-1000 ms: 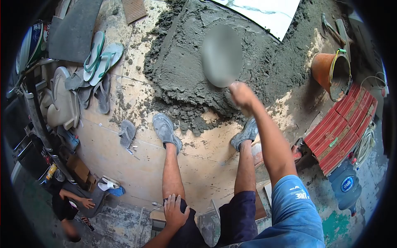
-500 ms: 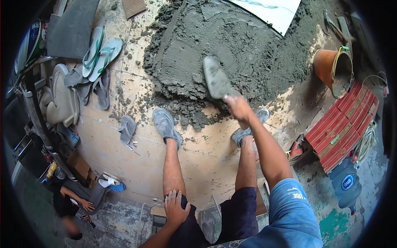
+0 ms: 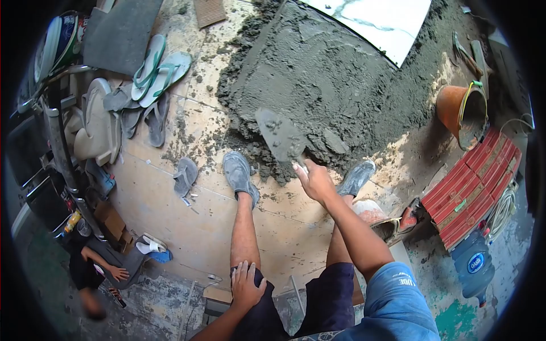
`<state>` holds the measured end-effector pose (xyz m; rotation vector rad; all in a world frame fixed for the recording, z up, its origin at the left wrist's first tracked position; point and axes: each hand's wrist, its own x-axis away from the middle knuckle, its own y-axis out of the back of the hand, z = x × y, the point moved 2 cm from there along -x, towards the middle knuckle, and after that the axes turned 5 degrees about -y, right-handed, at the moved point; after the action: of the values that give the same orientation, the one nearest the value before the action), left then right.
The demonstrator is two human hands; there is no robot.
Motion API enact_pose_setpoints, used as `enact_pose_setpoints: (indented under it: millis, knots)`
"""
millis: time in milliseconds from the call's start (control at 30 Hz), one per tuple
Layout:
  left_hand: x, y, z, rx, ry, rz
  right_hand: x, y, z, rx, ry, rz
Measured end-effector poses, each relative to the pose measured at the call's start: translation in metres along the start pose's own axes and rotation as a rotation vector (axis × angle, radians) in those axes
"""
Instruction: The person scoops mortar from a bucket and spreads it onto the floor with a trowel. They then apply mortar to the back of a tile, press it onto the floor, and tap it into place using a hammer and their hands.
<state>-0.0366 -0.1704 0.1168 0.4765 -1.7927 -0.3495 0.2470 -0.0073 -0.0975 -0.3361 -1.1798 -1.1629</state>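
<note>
Wet grey mortar (image 3: 318,74) is spread over the floor in front of my feet, with a rough, crumbly near edge. My right hand (image 3: 315,181) is closed round the handle of a trowel (image 3: 278,135), whose blade lies over the near left edge of the mortar with some lumps on it. A white marble-patterned tile (image 3: 375,23) rests on the far side of the mortar. My left hand (image 3: 247,284) lies flat on my left knee, fingers spread, holding nothing.
An orange bucket (image 3: 452,111) lies tilted at the right, near stacked red tiles (image 3: 475,184) and a blue water bottle (image 3: 474,264). Sandals (image 3: 166,74) and a grey board (image 3: 120,37) are at upper left. Another person's hand (image 3: 119,273) shows at lower left.
The trowel in my right hand has moved left and nearer to my feet, with its blade turned. My right foot has shifted, and a second bucket now shows beside my right leg.
</note>
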Motion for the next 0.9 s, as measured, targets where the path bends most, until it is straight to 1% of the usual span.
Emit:
enact_pose_setpoints:
  millis: [33, 100, 167, 233, 267, 367, 500, 567, 633, 667, 700, 767, 833, 867, 900]
  knots:
    - [0.0, 0.0, 0.0, -0.005, 0.002, 0.015, 0.007, 0.012, 0.018, 0.004, 0.01, 0.001]
    - [-0.001, 0.0, 0.002, -0.003, 0.009, 0.019, 0.017, 0.034, 0.049, -0.105, 0.244, -0.321]
    - [0.001, -0.001, 0.004, 0.019, 0.01, 0.018, -0.005, 0.036, 0.043, -0.121, 0.423, -0.512]
    - [0.003, -0.006, 0.006, 0.039, 0.009, 0.01, -0.037, 0.032, 0.033, -0.029, 0.147, -0.391]
    - [0.004, -0.007, 0.009, 0.047, 0.013, 0.007, -0.051, 0.031, 0.024, 0.154, 0.01, -0.207]
    - [0.004, 0.001, 0.007, 0.029, 0.004, 0.005, -0.023, 0.032, 0.031, 0.225, 0.051, -0.238]
    - [0.005, 0.028, 0.005, 0.093, -0.029, -0.055, 0.039, 0.048, 0.041, 0.206, -0.026, -0.338]
    - [0.007, 0.037, 0.012, 0.081, -0.076, -0.097, 0.061, 0.058, 0.05, 0.221, -0.015, -0.408]
    - [0.008, 0.048, 0.016, 0.079, -0.076, -0.108, 0.079, 0.07, 0.065, 0.146, 0.093, -0.486]
    - [0.007, 0.052, 0.019, 0.077, -0.09, -0.114, 0.079, 0.074, 0.072, 0.132, 0.185, -0.57]
    - [0.009, 0.058, 0.02, 0.079, -0.092, -0.104, 0.072, 0.074, 0.073, 0.131, 0.185, -0.576]
    - [0.011, 0.068, 0.021, 0.079, -0.094, -0.104, 0.036, 0.072, 0.065, 0.041, 0.151, -0.482]
    - [0.014, 0.078, 0.022, 0.074, -0.117, -0.098, -0.013, 0.086, 0.066, 0.096, -0.239, -0.136]
    - [0.013, 0.083, 0.023, 0.065, -0.116, -0.102, -0.025, 0.094, 0.074, 0.151, -0.223, -0.18]
    - [0.012, 0.086, 0.023, 0.077, -0.109, -0.097, -0.036, 0.107, 0.087, 0.135, -0.243, -0.209]
